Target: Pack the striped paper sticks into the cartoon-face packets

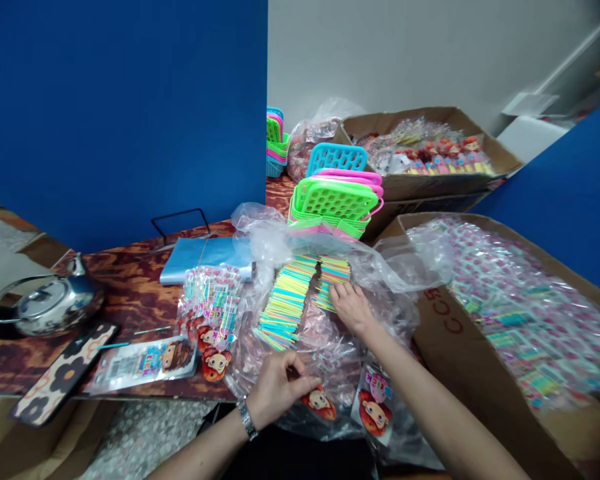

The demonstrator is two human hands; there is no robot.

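My left hand is closed in a pinch on a clear packet with a cartoon girl's head near the table's front edge. A watch sits on that wrist. My right hand reaches forward, fingers curled onto a stack of pastel-coloured sticks lying in an open clear plastic bag. A second, longer row of the same sticks lies just left of it. More cartoon-head packets lie between my forearms.
A pile of filled packets and a flat packet lie to the left. Stacked plastic baskets stand behind the bag. Cardboard boxes of packets sit at right and back right. A metal kettle and phone are far left.
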